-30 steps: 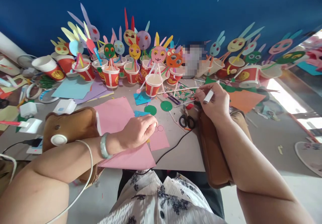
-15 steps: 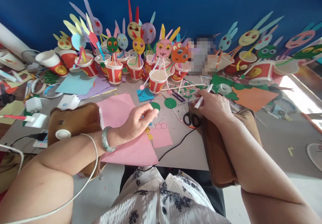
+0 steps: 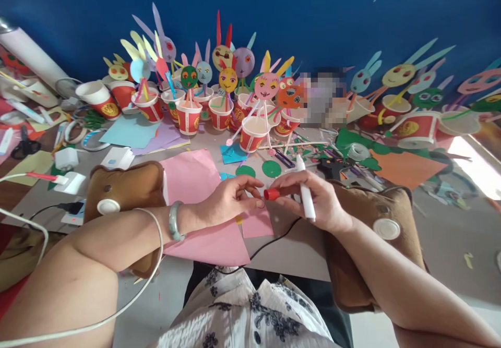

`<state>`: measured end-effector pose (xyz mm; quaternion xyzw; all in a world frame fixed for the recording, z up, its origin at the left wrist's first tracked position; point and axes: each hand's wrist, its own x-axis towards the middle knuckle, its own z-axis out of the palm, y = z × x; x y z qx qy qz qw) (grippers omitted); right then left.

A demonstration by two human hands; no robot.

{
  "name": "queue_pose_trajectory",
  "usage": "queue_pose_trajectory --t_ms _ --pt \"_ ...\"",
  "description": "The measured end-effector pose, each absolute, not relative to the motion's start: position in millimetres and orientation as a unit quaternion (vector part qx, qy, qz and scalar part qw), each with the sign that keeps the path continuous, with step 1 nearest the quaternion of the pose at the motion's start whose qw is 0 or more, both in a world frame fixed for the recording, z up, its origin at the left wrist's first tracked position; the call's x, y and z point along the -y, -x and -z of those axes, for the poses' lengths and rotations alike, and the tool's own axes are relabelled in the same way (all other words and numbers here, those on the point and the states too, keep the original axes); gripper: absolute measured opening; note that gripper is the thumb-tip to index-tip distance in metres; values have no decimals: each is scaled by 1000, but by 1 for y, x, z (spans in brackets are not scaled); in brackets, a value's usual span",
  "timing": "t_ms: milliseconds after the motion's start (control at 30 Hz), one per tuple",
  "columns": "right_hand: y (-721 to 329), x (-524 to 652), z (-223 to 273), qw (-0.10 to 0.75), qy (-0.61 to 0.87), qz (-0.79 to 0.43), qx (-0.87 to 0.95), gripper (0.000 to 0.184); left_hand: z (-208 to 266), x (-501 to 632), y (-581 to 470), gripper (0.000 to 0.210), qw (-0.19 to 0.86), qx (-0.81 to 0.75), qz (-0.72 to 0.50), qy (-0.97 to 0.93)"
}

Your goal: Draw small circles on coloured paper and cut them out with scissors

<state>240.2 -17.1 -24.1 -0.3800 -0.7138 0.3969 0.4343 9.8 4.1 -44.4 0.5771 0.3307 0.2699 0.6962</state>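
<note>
Half a second on, the right hand (image 3: pixel 326 202) has swung in over the bench (image 3: pixel 289 256) to the left hand (image 3: pixel 223 199), seemingly making this two-handed work. Its grip is clamped on a red cap (image 3: pixel 270 194), a white pen (image 3: pixel 307 202) tucked between its fingers; the left grip stands apart, just beside the cap, contact unclear. Fingers mostly hide the pink slip's (image 3: pixel 256 225) drawing; pixelation masks the backdrop's middle.

a blue wall (image 3: pixel 266 3) stands behind a grey table (image 3: pixel 442 228), bright light (image 3: pixel 467 155) at right, pale floor (image 3: pixel 162 306) below.
</note>
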Motion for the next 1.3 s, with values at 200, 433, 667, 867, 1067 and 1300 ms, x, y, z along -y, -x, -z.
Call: queue_pose_trajectory --t_ms 200,433,667,867,1067,1300 --pt "-231 19 34 416 359 -324 770 20 41 -1 -12 24 631 -323 -323 -627" --pt "-229 21 31 376 395 -314 777 19 41 -4 -9 22 556 -307 -343 -692" --pt "-235 22 33 465 456 -416 635 47 38 -14 -8 21 578 -336 -430 -607" --pt "-244 21 36 470 515 -340 631 49 40 -20 -9 23 555 -347 -437 -617" --pt "-239 13 37 553 530 -312 562 35 34 -26 -5 22 497 -377 -473 -622" --pt "-243 10 33 522 484 -449 540 30 39 -29 -6 20 505 -354 -438 -654"
